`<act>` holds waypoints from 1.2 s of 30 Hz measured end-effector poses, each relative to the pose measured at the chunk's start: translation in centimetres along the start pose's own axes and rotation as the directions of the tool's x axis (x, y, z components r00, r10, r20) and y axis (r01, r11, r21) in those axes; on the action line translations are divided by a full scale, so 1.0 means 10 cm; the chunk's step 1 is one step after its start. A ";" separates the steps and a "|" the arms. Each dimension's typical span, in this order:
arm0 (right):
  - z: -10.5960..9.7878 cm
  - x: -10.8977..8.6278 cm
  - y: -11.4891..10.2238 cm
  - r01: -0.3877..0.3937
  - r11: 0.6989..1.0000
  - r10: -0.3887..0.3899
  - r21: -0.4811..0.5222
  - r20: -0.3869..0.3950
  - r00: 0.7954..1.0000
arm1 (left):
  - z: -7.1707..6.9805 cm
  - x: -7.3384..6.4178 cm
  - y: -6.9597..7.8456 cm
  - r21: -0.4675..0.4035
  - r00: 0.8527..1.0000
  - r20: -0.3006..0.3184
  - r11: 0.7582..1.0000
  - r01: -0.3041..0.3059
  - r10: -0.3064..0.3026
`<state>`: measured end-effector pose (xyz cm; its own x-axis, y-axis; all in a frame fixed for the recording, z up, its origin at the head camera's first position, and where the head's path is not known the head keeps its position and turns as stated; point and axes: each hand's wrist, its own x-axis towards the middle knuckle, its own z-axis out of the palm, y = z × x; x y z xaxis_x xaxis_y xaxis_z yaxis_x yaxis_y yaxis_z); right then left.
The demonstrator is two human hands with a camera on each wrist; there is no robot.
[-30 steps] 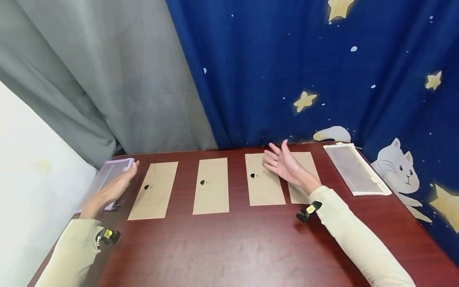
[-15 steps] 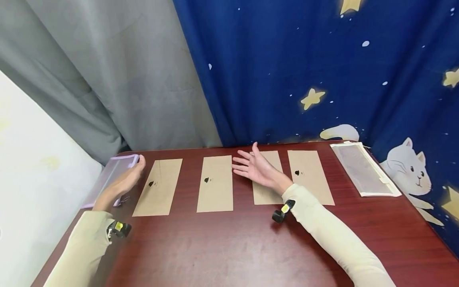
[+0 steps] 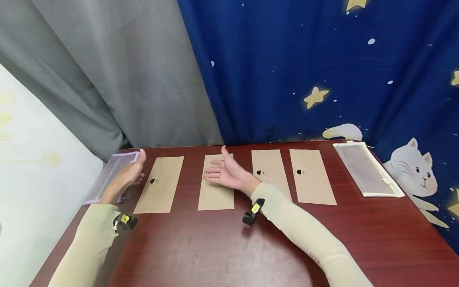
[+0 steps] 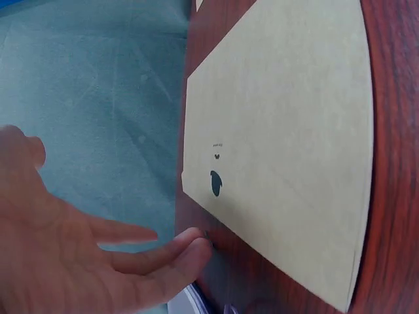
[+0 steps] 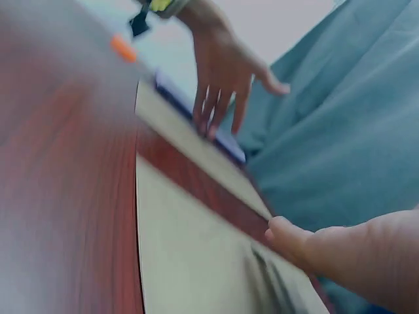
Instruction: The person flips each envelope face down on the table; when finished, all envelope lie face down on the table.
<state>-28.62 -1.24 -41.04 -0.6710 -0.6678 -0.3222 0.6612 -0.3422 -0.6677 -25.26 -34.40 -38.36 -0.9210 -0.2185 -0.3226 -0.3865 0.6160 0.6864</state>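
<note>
My left hand (image 3: 125,177) is over the right side of a lilac-edged mesh zipper pouch (image 3: 110,169) at the table's left end. In the left wrist view its fingers (image 4: 173,261) are loosely bent with nothing between them. Just right of it lies a kraft-paper envelope (image 3: 159,191) with a small black hat print. My right hand (image 3: 229,171), fingers spread and thumb up, hovers over a second envelope (image 3: 215,199) and hides its print. A third envelope (image 3: 272,169), partly behind the right forearm, and a fourth envelope (image 3: 313,183) lie further right. Neither hand holds anything.
A white-edged mesh pouch (image 3: 365,169) lies at the right end of the dark red-brown table (image 3: 201,247). Grey curtain (image 3: 154,71) and blue starry curtain (image 3: 265,71) hang behind. A white wall (image 3: 43,167) stands at left.
My right hand has swept left from the right-hand envelopes to the second from the left. The left hand stays by the lilac pouch, its fingers a little more bent. The head view has shifted slightly.
</note>
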 end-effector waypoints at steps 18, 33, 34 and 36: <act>0.45 0.57 0.29 -0.107 0.982 0.121 0.155 -0.084 0.989 | 0.06 0.04 -0.01 0.076 0.985 -0.152 0.993 0.088 -0.076; 0.55 0.69 0.35 -0.061 0.993 0.076 0.096 -0.155 0.985 | 0.13 0.06 0.05 0.131 0.988 -0.132 0.987 0.093 -0.076; 0.57 0.70 0.36 -0.060 0.995 0.073 0.085 -0.162 0.984 | 0.13 0.05 0.04 0.126 0.989 -0.131 0.988 0.087 -0.070; 0.60 0.70 0.38 -0.067 0.996 0.077 0.064 -0.166 0.983 | 0.12 0.04 0.02 0.103 0.990 -0.120 0.991 0.087 -0.075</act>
<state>-28.81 -11.19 -41.83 -0.6645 -0.5729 -0.4798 0.7248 -0.3378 -0.6005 -25.63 -33.44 -39.10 -0.8887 -0.3531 -0.2924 -0.4583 0.6694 0.5847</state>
